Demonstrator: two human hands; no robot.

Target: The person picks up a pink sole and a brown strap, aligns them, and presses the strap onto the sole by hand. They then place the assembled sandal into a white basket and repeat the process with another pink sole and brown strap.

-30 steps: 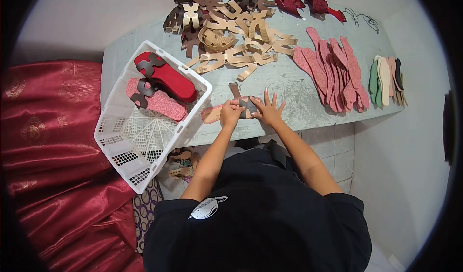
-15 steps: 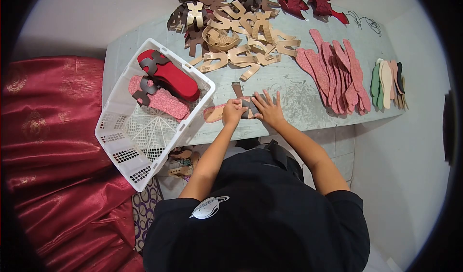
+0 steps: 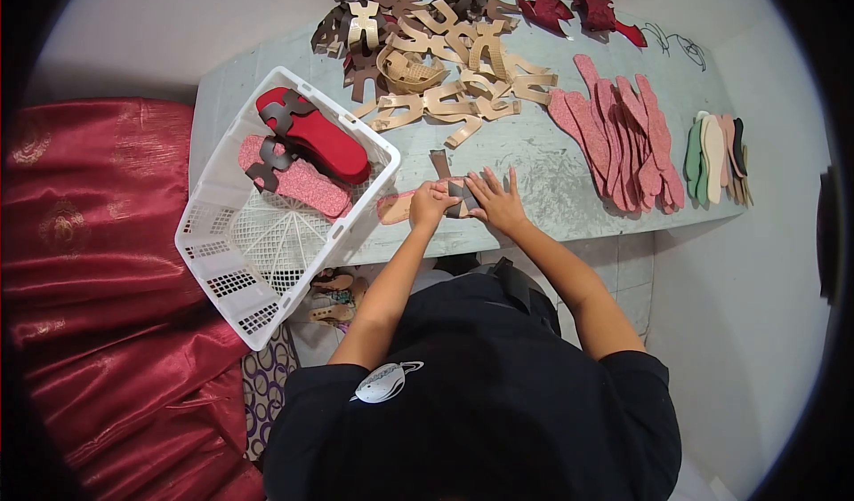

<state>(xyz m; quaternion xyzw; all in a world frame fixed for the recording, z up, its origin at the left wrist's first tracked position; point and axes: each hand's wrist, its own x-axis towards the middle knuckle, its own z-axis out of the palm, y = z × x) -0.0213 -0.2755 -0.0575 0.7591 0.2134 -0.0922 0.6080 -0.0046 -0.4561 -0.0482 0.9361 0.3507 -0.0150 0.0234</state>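
A pink-edged tan insole lies on the table near its front edge. A dark brown strap piece rests across its right part, with one strip pointing away from me. My left hand has its fingers pinched together at the strap's left side, closed on the strap. On the right side of the strap, my right hand lies flat with spread fingers, its fingertips touching the strap.
A white basket at the left holds a red sandal and a pink sandal. Behind my hands is a heap of tan and brown straps. Pink insoles and coloured soles lie at the right.
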